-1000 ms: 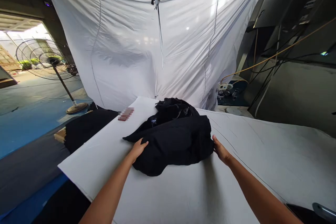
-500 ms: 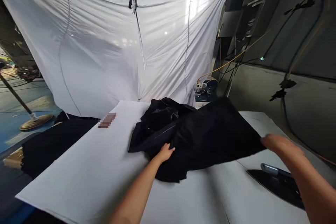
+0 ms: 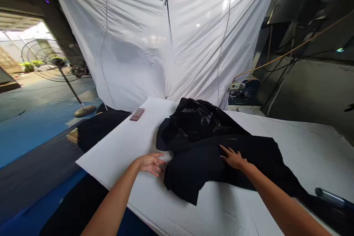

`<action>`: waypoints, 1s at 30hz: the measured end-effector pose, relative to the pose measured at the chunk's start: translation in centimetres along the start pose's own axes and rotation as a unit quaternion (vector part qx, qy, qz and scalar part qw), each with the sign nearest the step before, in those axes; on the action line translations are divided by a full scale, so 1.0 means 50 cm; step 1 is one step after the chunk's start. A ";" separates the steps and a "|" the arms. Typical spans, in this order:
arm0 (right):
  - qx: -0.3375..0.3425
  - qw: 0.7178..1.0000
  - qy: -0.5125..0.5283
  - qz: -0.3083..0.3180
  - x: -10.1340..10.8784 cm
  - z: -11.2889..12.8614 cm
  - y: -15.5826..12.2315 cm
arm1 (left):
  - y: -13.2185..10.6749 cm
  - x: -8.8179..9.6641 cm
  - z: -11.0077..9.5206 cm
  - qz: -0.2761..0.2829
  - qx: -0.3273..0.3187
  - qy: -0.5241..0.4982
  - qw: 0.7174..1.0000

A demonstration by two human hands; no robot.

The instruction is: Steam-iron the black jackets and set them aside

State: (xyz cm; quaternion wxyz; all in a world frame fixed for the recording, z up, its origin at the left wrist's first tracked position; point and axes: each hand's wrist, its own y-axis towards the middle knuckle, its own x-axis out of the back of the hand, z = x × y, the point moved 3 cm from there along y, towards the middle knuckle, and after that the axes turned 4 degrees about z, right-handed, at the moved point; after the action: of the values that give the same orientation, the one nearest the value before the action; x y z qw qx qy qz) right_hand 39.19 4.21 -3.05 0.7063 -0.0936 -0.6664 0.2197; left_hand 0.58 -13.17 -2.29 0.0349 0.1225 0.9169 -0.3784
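A black garment [image 3: 249, 155] with a shiny black lining [image 3: 204, 118] lies partly bunched on the white-covered table [image 3: 132, 140]. My right hand [image 3: 233, 158] rests on its matt cloth, fingers spread. To the left of the garment, my left hand [image 3: 151, 163] is open above the table, apart from the cloth and holding nothing. An iron with a dark, shiny handle [image 3: 332, 196] sits at the right edge, mostly cut off or dark; the garment's right end reaches close to it, and whether they touch I cannot tell.
A reddish-brown block [image 3: 137, 114], blurred out, lies by the table's left edge. Dark cloth [image 3: 106, 127] is piled beyond that edge. A standing fan [image 3: 83, 110] is on the blue floor. Behind the table hangs a white sheet [image 3: 193, 51]; an orange cable [image 3: 293, 49] runs at the right.
My left hand has let go of the garment and moved left. My right hand has released the raised right end and now lies on the cloth, which has come down flatter. The view has turned left.
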 end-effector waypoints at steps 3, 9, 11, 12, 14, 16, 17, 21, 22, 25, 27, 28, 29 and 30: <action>-0.024 0.999 -0.010 0.033 -0.017 0.013 0.008 | 0.000 0.071 0.008 -0.221 -0.070 0.068 0.970; -0.047 0.999 -0.002 0.028 -0.039 -0.026 -0.007 | 0.081 0.054 -0.092 -0.407 -0.229 0.309 0.829; -0.063 0.998 0.002 0.025 -0.046 -0.045 -0.017 | 0.111 0.028 -0.144 -0.417 -0.247 0.404 0.776; -0.071 0.997 0.003 0.020 -0.049 -0.054 -0.022 | 0.126 0.016 -0.172 -0.404 -0.251 0.455 0.753; -0.087 0.996 0.003 0.012 -0.054 -0.069 -0.031 | 0.152 0.003 -0.229 -0.343 -0.251 0.542 0.725; -0.104 0.995 -0.001 0.009 -0.059 -0.081 -0.040 | 0.166 0.021 -0.283 -0.304 -0.214 0.575 0.729; -0.115 0.993 0.000 0.010 -0.061 -0.086 -0.044 | 0.167 0.045 -0.306 -0.311 -0.173 0.571 0.740; -0.124 0.992 0.004 0.004 -0.063 -0.093 -0.059 | 0.152 0.180 -0.335 -0.384 0.019 0.515 0.766; -0.116 0.993 -0.001 0.006 -0.063 -0.090 -0.063 | 0.150 0.207 -0.324 -0.388 0.049 0.506 0.769; -0.106 0.994 -0.022 0.022 -0.063 -0.076 -0.072 | 0.157 0.247 -0.263 -0.390 0.079 0.491 0.775; -0.115 0.993 -0.026 0.020 -0.061 -0.067 -0.076 | 0.166 0.247 -0.222 -0.387 0.061 0.488 0.780; -0.120 0.992 -0.027 0.009 -0.058 -0.065 -0.078 | 0.168 0.244 -0.206 -0.388 0.045 0.487 0.781; -0.125 0.992 -0.030 -0.014 -0.054 -0.065 -0.080 | 0.167 0.241 -0.194 -0.390 0.029 0.488 0.780; -0.135 0.989 -0.033 -0.046 -0.046 -0.069 -0.082 | 0.164 0.241 -0.185 -0.398 0.009 0.486 0.778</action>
State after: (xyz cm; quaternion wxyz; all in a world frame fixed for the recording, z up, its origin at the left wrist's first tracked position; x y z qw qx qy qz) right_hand 43.30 0.10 -3.71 0.6742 -0.1496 -0.7165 0.0981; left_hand -8.74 1.31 -3.19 -0.5703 -0.0854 0.7755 -0.2572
